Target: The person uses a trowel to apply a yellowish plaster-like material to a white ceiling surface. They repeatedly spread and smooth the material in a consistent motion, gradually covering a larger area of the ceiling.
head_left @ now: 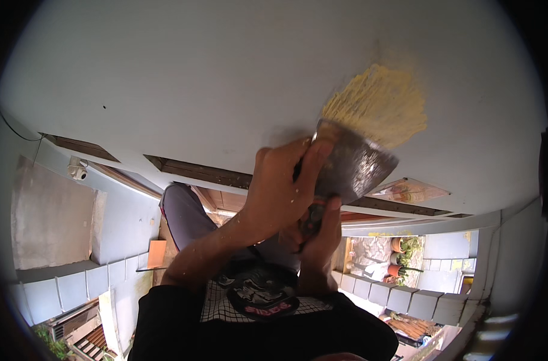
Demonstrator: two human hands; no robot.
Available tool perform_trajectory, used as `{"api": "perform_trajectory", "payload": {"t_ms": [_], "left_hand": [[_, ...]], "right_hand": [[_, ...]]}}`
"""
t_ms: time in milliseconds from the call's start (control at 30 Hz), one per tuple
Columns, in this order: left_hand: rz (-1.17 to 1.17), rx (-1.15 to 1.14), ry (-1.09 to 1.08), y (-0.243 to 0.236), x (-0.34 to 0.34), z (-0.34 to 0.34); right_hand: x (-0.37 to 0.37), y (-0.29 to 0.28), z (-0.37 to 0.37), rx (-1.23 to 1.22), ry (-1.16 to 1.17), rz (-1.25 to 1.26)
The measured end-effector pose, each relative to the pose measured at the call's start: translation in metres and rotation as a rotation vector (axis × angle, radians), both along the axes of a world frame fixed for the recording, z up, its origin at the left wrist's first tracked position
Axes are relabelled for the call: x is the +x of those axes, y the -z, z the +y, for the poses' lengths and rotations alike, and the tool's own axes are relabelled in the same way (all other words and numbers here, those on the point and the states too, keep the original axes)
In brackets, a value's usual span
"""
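A wide metal putty knife (361,162) is in my right hand (323,243), whose fingers wrap round its dark handle. The blade points up and to the right, with streaks on its shiny face. My left hand (280,186) is closed at the blade's left side, its thumb lying over that edge. Something dark shows between the left thumb and fingers, too hidden to name. Just above the blade, a rough patch of yellow filler (379,105) covers part of the pale surface (214,72). Small light specks dot my left hand and forearm.
Long slot-like openings (202,172) run through the pale surface. A patterned sheet (411,189) lies right of the blade. A white camera (77,168) is fixed at the left. Tiled low walls (400,295) and potted plants (400,256) appear farther off.
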State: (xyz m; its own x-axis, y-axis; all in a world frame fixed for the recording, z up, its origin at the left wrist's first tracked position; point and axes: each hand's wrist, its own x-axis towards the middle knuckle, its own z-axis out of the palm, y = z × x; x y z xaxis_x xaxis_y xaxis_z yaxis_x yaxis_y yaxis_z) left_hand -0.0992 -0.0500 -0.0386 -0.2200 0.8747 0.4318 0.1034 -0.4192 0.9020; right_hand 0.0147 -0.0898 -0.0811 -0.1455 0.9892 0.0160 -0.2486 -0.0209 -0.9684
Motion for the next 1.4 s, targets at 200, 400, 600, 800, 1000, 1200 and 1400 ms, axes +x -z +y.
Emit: {"api": "perform_trajectory", "payload": {"t_ms": [200,400,600,800,1000,1200,1400], "left_hand": [[-0.015,-0.013,-0.045,-0.017,-0.001,0.004],[0.036,-0.025,-0.091,0.034,0.017,-0.007],[-0.081,-0.181,0.036,-0.004,0.011,-0.008],[-0.023,-0.11,-0.008,0.005,0.016,-0.007],[0.125,-0.005,-0.008,0.043,0.011,-0.004],[-0.054,-0.149,0.037,-0.006,0.019,-0.002],[0.034,-0.235,0.003,0.03,0.024,-0.012]], "right_hand": [[0.006,-0.02,0.013,-0.056,-0.124,0.186],[0.017,0.016,-0.001,-0.055,-0.106,0.051],[0.019,0.002,0.001,-0.039,-0.187,0.072],[0.016,0.004,-0.003,-0.089,-0.109,0.073],[0.02,0.016,0.0,-0.058,-0.178,0.144],[0.022,-0.002,0.014,0.018,-0.238,0.137],[0.025,0.026,-0.003,-0.081,-0.135,0.061]]}}
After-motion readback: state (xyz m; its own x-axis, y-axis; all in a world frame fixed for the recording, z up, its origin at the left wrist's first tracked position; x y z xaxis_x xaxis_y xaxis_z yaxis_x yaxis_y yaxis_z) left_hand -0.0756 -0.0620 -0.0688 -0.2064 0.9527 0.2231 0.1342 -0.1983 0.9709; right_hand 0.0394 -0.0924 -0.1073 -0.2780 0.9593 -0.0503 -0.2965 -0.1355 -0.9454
